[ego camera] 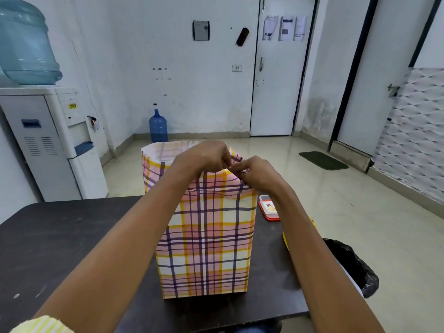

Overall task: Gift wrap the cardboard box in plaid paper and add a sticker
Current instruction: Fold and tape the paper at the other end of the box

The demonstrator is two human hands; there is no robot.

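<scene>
So we've got the box (204,239) standing upright on the dark worktop (60,236), near its right edge, and it's already sleeved in the plaid paper (211,224) all the way round. The cardboard itself is completely hidden, so we can't say how full it is. The paper sticks up past what looks like the box top and forms an open collar, still unfolded at the back.

Both hands are up at the right front corner of that collar. Our left hand (206,156) is pinching the paper edge between fingertips, and our right hand (255,173) is pinched onto the same edge just beside it, so the two nearly touch. Neither is holding the box proper, just paper.

Handling-wise, we'd guess the paper is thin and light, creases easily and would tear if yanked, so fingertip grips at the edge and along the fold lines seem right. Where it's backed by the box it looks flat and firm; the free collar is floppy and already dents under our fingers. The box seems tall for its footprint, so pressing down rather than sideways should keep it from tipping.

A small red-rimmed container (269,207) sits on the worktop just behind the box to the right, maybe the stickers, can't tell.
</scene>
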